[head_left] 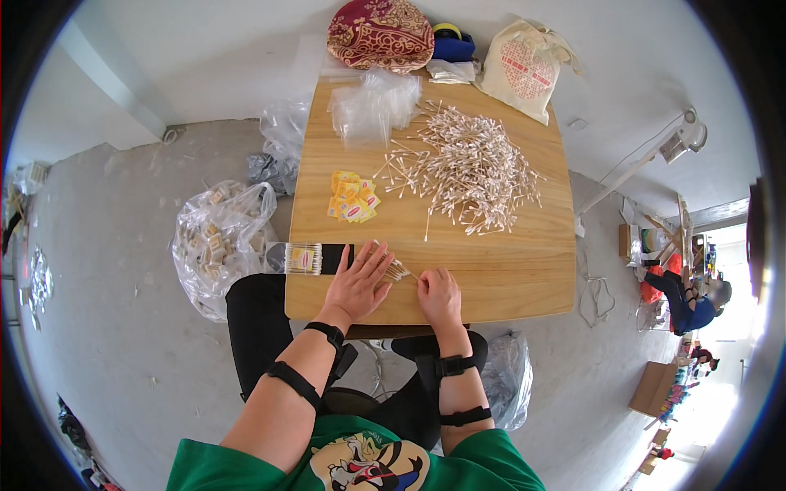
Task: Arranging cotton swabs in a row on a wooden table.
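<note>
My left hand [360,278] lies flat with its fingers stretched out, over a small row of cotton swabs [398,268] near the table's front edge. The swabs' ends stick out to the right of its fingers. Just right of them, my right hand [440,296] rests closed on the wood; what its fingers pinch, if anything, is hidden. Left of my left hand is a black strip [332,259], and beside it lies a clear pack of cotton swabs [303,259] with a yellow label. Farther back spreads a large heap of loose cotton swabs [475,164].
On the wooden table [508,278] lie yellow labels [354,196] and clear plastic bags [372,106]. A patterned red cloth item [381,34], a blue tape dispenser [452,45] and a cream cloth bag [524,69] line the back. A filled plastic sack [221,245] stands on the floor at left.
</note>
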`<state>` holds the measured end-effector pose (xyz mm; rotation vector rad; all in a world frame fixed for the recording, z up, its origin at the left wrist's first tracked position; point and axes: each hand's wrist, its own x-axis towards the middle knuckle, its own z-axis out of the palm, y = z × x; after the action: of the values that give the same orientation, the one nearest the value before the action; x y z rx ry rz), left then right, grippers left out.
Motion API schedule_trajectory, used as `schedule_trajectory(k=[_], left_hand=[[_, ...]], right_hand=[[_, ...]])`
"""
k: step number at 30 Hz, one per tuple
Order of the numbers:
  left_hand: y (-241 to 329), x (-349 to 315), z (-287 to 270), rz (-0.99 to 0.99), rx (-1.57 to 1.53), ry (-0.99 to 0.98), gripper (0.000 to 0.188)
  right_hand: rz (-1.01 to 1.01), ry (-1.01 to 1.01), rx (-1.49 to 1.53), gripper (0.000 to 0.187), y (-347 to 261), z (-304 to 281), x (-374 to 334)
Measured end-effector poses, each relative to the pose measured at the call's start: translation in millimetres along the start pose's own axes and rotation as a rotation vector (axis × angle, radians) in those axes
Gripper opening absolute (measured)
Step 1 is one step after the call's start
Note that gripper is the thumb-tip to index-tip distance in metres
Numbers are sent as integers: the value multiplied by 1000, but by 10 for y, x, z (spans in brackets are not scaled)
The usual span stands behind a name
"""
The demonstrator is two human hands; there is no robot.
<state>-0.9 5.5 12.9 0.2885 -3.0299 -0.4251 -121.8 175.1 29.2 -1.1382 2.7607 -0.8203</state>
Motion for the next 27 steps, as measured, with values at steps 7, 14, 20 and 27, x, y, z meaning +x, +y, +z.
schedule_trajectory(k=[7,14,20,27], left_hand=[[-1,5,-16,2,-40,11,61],[-12,3,19,-6,-65,56,59],[-8,-3,-24,-22,-113,40,56],[-8,4,-40,-16,-147,48,54]], right_hand=[[153,91,-34,6,239,-46,-33],[82,58,-29,6,-22,122,220],[55,-13,101,17,-192,100,228],[8,-12,84,16,-158,94,217]])
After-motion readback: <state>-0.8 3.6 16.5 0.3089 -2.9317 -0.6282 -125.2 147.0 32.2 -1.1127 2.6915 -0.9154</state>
